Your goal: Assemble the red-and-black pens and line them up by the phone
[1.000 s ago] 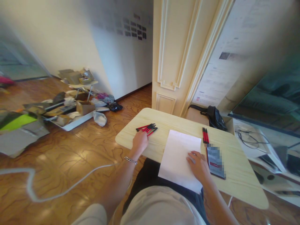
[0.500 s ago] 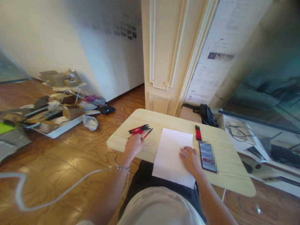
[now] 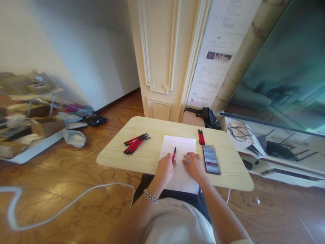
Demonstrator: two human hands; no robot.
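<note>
My left hand (image 3: 166,166) is closed around a red pen with a black tip (image 3: 174,154), held over the white sheet of paper (image 3: 177,144). The pen's dark end points away from me. My right hand (image 3: 194,165) rests on the right side of the paper, fingers spread and holding nothing. Left of the sheet, several red and black pens (image 3: 136,143) lie in a loose pile. To the right of the paper, a small row of similar pens (image 3: 201,137) lies side by side above a phone (image 3: 211,160), whose screen is blurred out.
A pale wooden table (image 3: 114,152) with rounded corners carries these things. Boxes and bags crowd the floor at left, with a clear plastic bag (image 3: 74,138) nearest. A white cable (image 3: 76,202) crosses the floor. A black bag (image 3: 210,118) sits behind the table.
My left hand has come from the pen pile to the paper, bringing one pen with it. My right hand stays on the sheet. The view has shifted to the right.
</note>
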